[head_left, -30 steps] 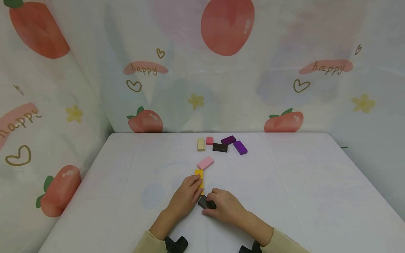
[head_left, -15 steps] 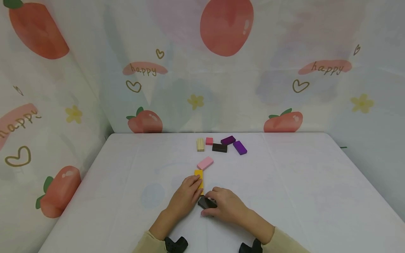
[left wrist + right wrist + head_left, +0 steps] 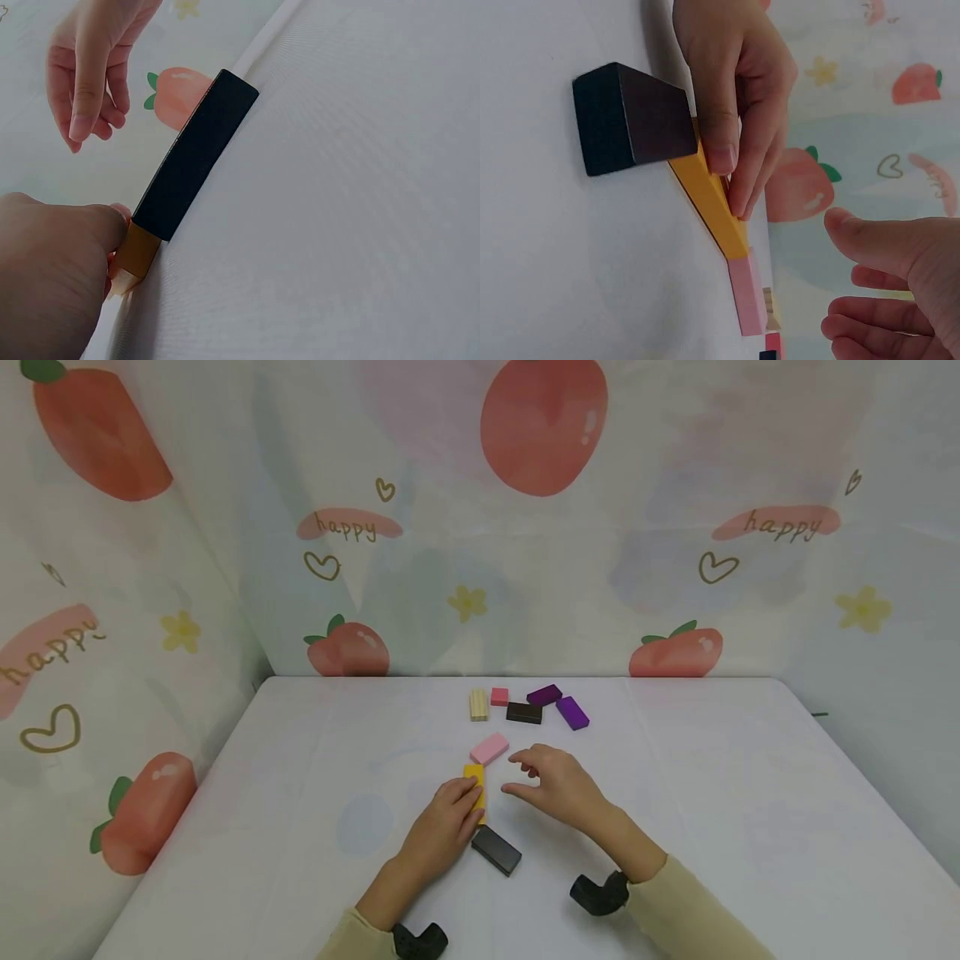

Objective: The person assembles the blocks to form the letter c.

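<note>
- White fabric backdrop (image 3: 540,568) printed with peaches and "happy", behind a white-covered table (image 3: 690,810).
- Head view: right hand (image 3: 558,785) is off the dark grey rectangular block (image 3: 497,850) it was touching half a second ago; now up over the table, right of the yellow rectangular block (image 3: 473,770). Its fingers are loose, holding nothing.
- Left hand (image 3: 444,820) stays on the yellow block, fingers resting along it, not plainly curled round.
- Dark grey block lies slanted at the yellow block's near end; pink rectangular block (image 3: 490,748) slants off the far end. Reads as one zigzag line, the dark piece's placement likely done.
- Farther back, loose cluster: ridged cream block (image 3: 478,704), small coral-red block (image 3: 499,697), black rectangular block (image 3: 524,713), dark purple block (image 3: 543,695), violet block (image 3: 572,713).
- Left wrist view: dark grey block unheld, its end looks to meet the yellow; left thumb by the yellow, right hand apart.
- Right wrist view: right hand relaxed, touching no block; yellow block under left fingers, pink beyond it.
</note>
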Available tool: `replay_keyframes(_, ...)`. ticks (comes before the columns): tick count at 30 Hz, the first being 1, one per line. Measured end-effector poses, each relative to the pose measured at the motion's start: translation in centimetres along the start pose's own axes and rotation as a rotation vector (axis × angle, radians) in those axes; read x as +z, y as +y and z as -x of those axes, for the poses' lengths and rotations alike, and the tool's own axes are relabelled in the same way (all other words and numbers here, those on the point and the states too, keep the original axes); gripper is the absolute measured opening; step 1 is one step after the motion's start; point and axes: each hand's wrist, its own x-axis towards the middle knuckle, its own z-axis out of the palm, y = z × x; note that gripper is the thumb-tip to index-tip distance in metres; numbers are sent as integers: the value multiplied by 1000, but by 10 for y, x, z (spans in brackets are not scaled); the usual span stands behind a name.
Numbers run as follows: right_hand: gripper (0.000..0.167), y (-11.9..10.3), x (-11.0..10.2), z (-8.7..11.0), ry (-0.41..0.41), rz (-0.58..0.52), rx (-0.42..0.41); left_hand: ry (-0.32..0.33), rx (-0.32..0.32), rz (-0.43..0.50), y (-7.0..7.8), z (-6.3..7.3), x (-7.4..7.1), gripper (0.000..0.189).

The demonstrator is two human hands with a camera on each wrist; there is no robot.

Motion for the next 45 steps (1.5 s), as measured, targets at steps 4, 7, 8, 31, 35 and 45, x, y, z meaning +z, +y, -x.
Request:
replay_keyframes(4,34,11,-1,-12,2,23,25,2,-5,1,0,0,-1,35)
replay_keyframes(7,34,19,-3,-21,-3,36,43,-3,-9,12,0,0,-2,35)
replay_keyframes(8,34,21,-4,-24,-7,35,47,-6,-11,12,0,0,-2,35)
replay_keyframes(31,37,63,8,-65,-119,59,136,33,17,34,-1,-1,-3,33)
replay_keyframes(35,34,67,13,-70,-117,62,162,34,21,22,-1,-1,-1,33)
replay_keyframes(45,31,75,24,-81,-109,123,189,36,26,24,-1,-1,-2,33)
